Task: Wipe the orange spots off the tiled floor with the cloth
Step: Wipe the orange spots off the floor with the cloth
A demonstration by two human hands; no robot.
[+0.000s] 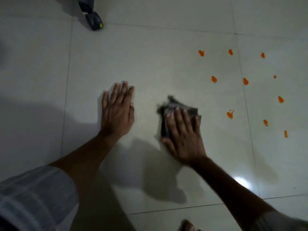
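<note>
Floor (166, 64): pale glossy tiles w/ thin dark grout lines; bright light glare at lower R; arm shadows fall across the middle.
Sleeve (33, 197): light, faintly striped fabric on L arm, lower L corner.
L hand (117, 112): flat on the tile, palm down, fingers straight and slightly spread, thumb out to the side; holds nothing; well apart from the cloth.
R hand (183, 137): palm down on top of the cloth, fingers spread over it and pressing it to the floor, thumb at the cloth's near-L edge; blurred by motion.
Cloth (176, 105): dark grey, crumpled, frayed-looking at far end; under R hand, on the same big tile as L hand; near but not touching the closest spot.
Dark object (94, 22): grey-blue thing at top L on the floor, small yellow-green patch on its end; type unclear.
Orange spots (230, 115): abt eleven small smears scattered R of the cloth, across two tiles, from upper R down to mid R; closest has tiny specks beside it.
Toes (187, 225): bare, at bottom edge.
Writing/brands: none legible.
</note>
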